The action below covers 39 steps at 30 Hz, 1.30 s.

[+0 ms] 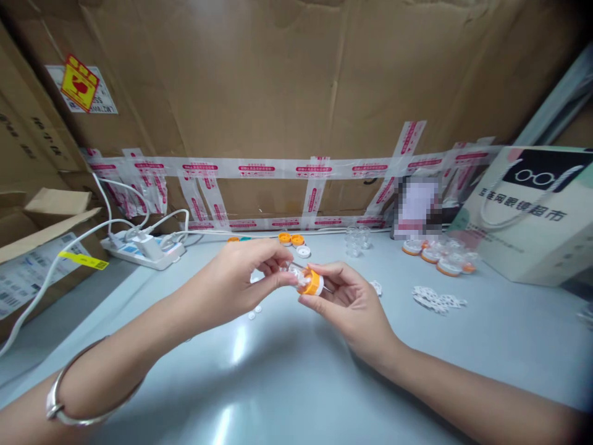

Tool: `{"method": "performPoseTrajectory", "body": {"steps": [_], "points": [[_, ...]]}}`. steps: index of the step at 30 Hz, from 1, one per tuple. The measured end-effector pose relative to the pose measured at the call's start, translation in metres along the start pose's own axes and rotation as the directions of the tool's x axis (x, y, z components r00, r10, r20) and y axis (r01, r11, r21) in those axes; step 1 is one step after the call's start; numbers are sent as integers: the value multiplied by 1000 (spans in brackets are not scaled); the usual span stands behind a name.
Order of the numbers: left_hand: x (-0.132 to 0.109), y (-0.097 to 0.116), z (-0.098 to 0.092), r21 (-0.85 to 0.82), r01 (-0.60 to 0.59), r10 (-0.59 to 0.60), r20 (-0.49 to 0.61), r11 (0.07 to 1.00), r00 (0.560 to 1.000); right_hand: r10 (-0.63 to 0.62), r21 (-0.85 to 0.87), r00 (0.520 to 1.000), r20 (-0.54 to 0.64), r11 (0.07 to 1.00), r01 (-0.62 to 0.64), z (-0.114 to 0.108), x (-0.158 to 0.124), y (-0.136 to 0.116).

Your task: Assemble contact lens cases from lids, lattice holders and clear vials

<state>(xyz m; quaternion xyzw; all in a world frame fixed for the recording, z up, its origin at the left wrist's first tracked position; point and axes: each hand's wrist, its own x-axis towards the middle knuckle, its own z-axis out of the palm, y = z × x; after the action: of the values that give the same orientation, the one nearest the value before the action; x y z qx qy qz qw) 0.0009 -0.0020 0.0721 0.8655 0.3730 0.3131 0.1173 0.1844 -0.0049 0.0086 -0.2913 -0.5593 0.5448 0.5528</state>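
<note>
Ctr: clear pc [301, 277] pinched by L hand [252, 272] | orange cap [314, 282] clamped by R hand [354, 304] | both held touching, prob. for alignment | white pcs [434, 300] laid mid-right

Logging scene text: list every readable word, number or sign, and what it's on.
"眼镜超市": paper bag, beside a glasses logo; preceding characters unclear.
"LM27": white label; rest unclear.
Broken-glass symbol: red-and-yellow sticker.
Too small or blurred: pink-and-white tape, left carton, open box's label, yellow tag, pixelated item.

Power strip [146, 249] left, bag [519, 222] right, cardboard [278, 86] behind.
</note>
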Motion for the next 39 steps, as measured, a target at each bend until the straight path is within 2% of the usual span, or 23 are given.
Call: {"method": "performPoseTrajectory", "body": {"steps": [4,8,11,13,16,18,21,24,29,33,39], "points": [[-2,-4,4,31,-88,88,-6,996,996,-25,-63,1000,-14,998,24,-3,1,2],[-2,-8,6,42,-117,118,-22,992,993,66,1,998,5,998,-66,-4,4,5],[0,-8,7,-22,-54,52,-74,998,996,171,89,983,63,980,-176,-2,5,4],[2,-8,10,-150,28,-44,-103,988,994,241,190,962,126,946,-262,1,5,0],[3,-11,17,-417,132,-185,-88,899,979,302,359,930,210,861,-360,5,4,-6],[2,-14,24,-566,158,-213,-32,809,976,312,435,922,228,815,-383,6,4,-10],[1,-20,33,-724,202,-213,77,660,974,313,507,932,181,783,-361,9,6,-14],[3,-22,39,-806,220,-226,111,550,968,321,541,941,111,774,-328,14,8,-17],[7,-21,34,-858,206,-266,85,471,960,309,570,950,48,772,-280,30,12,-21],[7,-17,25,-861,194,-308,46,470,950,293,599,953,76,750,-279,36,15,-21],[6,-8,19,-784,181,-319,-23,594,947,292,641,949,121,707,-299,33,13,-14]]}}
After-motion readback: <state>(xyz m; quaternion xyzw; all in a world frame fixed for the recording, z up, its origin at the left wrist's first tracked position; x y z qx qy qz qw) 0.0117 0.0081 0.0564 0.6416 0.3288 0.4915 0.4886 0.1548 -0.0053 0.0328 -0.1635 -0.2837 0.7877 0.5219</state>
